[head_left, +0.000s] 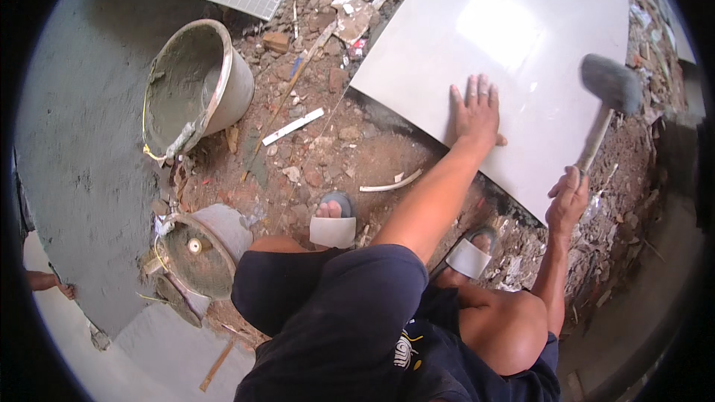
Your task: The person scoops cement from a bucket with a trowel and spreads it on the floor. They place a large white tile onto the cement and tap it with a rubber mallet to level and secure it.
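Note:
A large glossy white floor tile (pixel 506 37) lies on the rubble ahead of me. My left hand (pixel 475 113) rests flat on its near edge, fingers spread. My right hand (pixel 567 199) grips the wooden handle of a rubber mallet (pixel 609 85), whose grey head is raised and blurred above the tile's right side. I am squatting, with both feet in grey sandals (pixel 334 225) on the dirt just before the tile.
A mortar-caked bucket (pixel 195 85) tips on its side at the left, and a second dirty bucket (pixel 197 257) stands beside my knee. A smooth grey mortar bed (pixel 82 149) spreads to the left. Broken bricks and debris surround the tile. Another person's hand (pixel 46 281) shows at the far left.

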Demonstrator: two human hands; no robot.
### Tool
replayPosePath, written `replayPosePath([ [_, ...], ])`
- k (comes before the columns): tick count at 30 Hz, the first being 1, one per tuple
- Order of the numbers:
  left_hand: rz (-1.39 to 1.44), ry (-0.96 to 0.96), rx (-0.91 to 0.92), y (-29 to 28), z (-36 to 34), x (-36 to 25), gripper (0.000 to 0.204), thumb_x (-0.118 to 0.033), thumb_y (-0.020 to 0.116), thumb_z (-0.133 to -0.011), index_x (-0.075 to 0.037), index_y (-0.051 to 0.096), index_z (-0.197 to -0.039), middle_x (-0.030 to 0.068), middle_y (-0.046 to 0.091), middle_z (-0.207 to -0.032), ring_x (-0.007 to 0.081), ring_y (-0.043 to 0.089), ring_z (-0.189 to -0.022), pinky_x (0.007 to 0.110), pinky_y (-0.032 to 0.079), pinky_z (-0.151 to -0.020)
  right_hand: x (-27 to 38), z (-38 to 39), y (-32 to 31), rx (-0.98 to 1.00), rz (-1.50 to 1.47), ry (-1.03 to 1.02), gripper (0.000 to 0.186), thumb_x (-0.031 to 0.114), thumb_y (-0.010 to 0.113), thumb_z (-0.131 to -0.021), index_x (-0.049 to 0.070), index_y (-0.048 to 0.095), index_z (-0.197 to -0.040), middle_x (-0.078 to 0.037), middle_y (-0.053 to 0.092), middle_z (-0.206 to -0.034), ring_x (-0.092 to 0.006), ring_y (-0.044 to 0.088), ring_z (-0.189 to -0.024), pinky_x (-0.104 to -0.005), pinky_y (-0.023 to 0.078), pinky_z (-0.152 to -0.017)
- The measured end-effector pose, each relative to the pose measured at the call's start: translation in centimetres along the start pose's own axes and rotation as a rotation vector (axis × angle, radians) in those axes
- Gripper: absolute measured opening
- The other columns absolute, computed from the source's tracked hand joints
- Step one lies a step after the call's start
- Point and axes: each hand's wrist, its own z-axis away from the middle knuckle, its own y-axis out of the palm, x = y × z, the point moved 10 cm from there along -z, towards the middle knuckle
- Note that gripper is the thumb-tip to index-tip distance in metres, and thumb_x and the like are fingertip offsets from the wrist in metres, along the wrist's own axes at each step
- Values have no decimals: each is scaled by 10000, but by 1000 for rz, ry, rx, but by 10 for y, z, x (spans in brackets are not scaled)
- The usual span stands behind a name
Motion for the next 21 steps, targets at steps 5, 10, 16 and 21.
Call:
replayPosePath([
  [5, 35, -155, -68, -9, 5, 40, 1229, -620, 749, -689, 43, 126, -1515, 267, 58, -1585, 401, 4, -1480, 696, 65, -1113, 20, 2, 31, 79, 189, -212, 293, 309, 458, -1034, 52, 592, -994, -22, 541, -649, -79, 484, -527, -272, 415, -460],
  [10, 23, -153, -111, -6, 3, 40, 1245, -621, 756, -677, 43, 120, -1516, 271, 59, -1585, 403, 7, -1480, 713, 69, -1100, -32, 3, 46, 128, 77, 223, 438, 442, 431, -1024, 31, 583, -1010, 3, 479, -605, -58, 467, -500, -247, 381, -407],
  [16, 31, -163, -15, -9, 4, 41, 1253, -633, 745, -682, 40, 99, -1518, 262, 47, -1589, 394, -5, -1482, 702, 64, -1107, -9, 9, 78, 388, 278, 66, 412, 380, 494, -1008, -19, 593, -994, -83, 585, -693, -184, 544, -568, -355, 453, -542],
  [21, 38, -324, -1, -12, 31, 81, 1293, -655, 736, -684, 71, 53, -1507, 271, -23, -1584, 395, -57, -1476, 621, 40, -1151, 15, 7, 64, 206, -27, 44, 378, 374, 485, -1013, 14, 567, -934, -36, 507, -602, -118, 503, -530, -303, 393, -468],
])
